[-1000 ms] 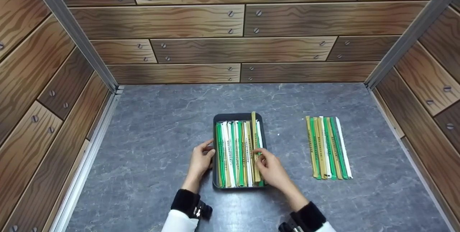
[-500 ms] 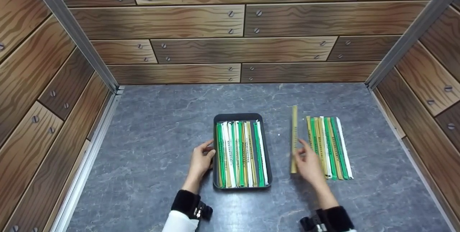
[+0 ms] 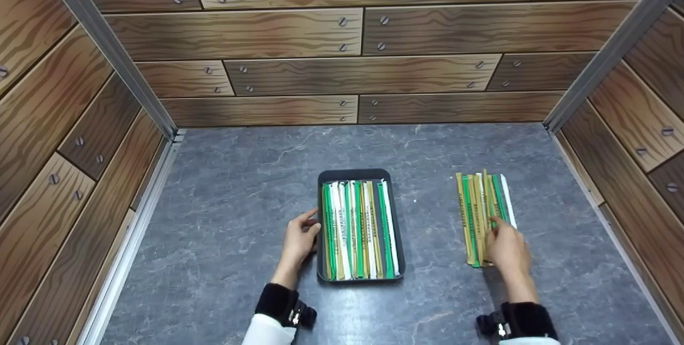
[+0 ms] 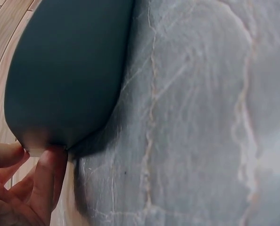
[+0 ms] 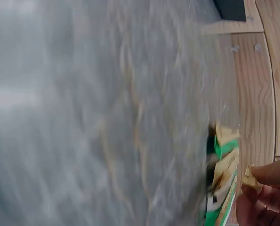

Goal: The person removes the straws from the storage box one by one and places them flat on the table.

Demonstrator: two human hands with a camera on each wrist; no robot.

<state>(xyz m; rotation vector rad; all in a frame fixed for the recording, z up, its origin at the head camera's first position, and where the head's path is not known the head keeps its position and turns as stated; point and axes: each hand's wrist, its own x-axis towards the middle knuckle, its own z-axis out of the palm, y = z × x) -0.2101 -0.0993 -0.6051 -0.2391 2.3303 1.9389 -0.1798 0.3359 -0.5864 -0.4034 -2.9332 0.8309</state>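
Tan stick (image 3: 486, 195) gone from tray (image 3: 359, 174), now pinched by right hand (image 3: 505, 249) over the right-hand row (image 3: 470, 211); left hand (image 3: 299, 238) steadies the tray's rim, fingers relaxed.

Both hands are bare. The left hand (image 3: 298, 241) comes out of a white sleeve (image 3: 267, 330) ending in a wide black cuff (image 3: 275, 298), with a small black camera unit (image 3: 300, 314) strapped at the wrist. The right hand (image 3: 506, 251) has the same black cuff (image 3: 529, 318) and a black wrist unit (image 3: 490, 325) with silvery fittings.
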